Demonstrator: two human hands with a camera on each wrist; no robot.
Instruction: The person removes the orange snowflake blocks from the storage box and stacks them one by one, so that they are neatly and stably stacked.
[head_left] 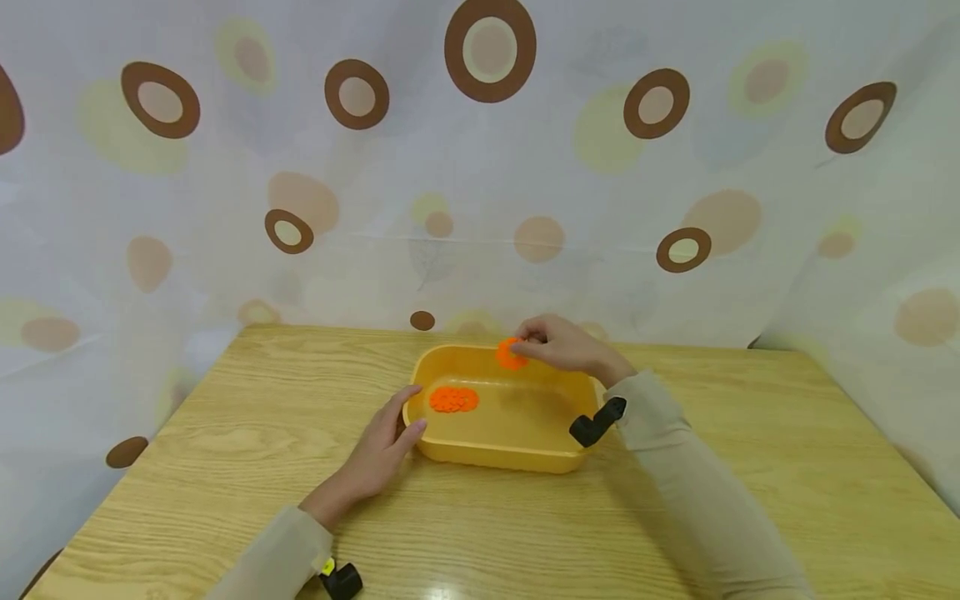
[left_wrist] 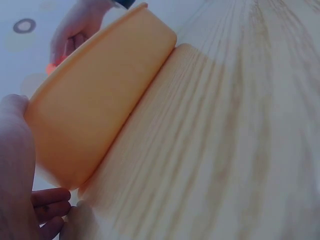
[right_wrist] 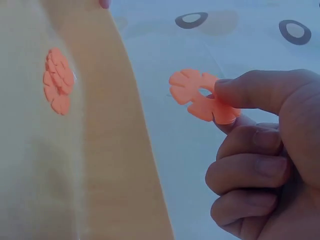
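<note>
A yellow plastic tub (head_left: 495, 458) stands on the wooden table. My left hand (head_left: 378, 454) holds its left end, thumb and a fingertip at the rim; in the left wrist view some curled fingers (left_wrist: 52, 204) show low beside the wall. Above the far rim, my right hand (head_left: 562, 343) pinches an orange flower-shaped slotted disc (right_wrist: 197, 97) between thumb and index finger, the other fingers curled in. The disc has a round centre hole. Inside the tub at the left lies a small overlapping pile of similar orange discs (head_left: 453, 400).
The wooden table (head_left: 300, 392) extends to both sides of the tub and in front of it. A pale cloth (head_left: 465, 283) with brown and beige ring prints hangs behind the table. Black wrist cameras (head_left: 596, 422) sit at both sleeves.
</note>
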